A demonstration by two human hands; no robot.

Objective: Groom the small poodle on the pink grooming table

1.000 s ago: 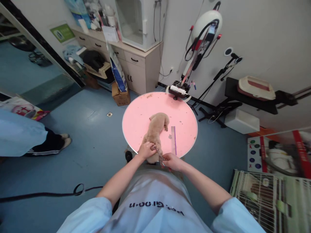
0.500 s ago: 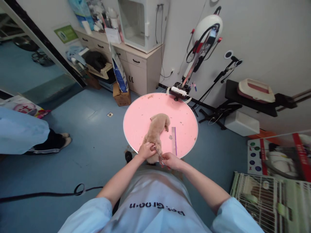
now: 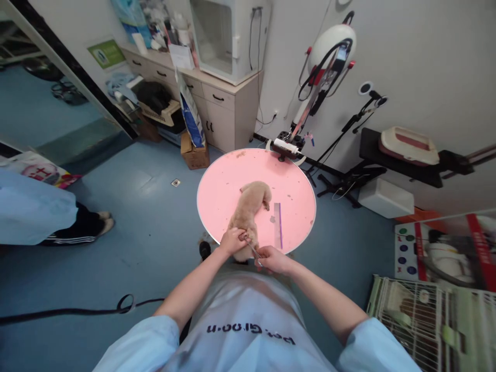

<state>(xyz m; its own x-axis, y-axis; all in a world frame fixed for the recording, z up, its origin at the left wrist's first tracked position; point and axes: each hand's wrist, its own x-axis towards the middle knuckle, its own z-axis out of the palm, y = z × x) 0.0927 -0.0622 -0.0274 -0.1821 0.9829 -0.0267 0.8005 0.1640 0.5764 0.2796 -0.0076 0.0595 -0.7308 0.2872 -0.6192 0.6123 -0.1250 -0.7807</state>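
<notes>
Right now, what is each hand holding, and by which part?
Right hand: scissors, by the handles. Left hand: the furry animal, at its near end; exact part unclear.

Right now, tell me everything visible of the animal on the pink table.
The animal has a light tan, short, soft-looking coat. It stretches from around the middle of the round pink table to the near rim, far end bent rightward, with one darker paw showing there. The left hand touches its near end; the right hand holds scissors close by, blade contact unclear. Its face can't be made out.
</notes>
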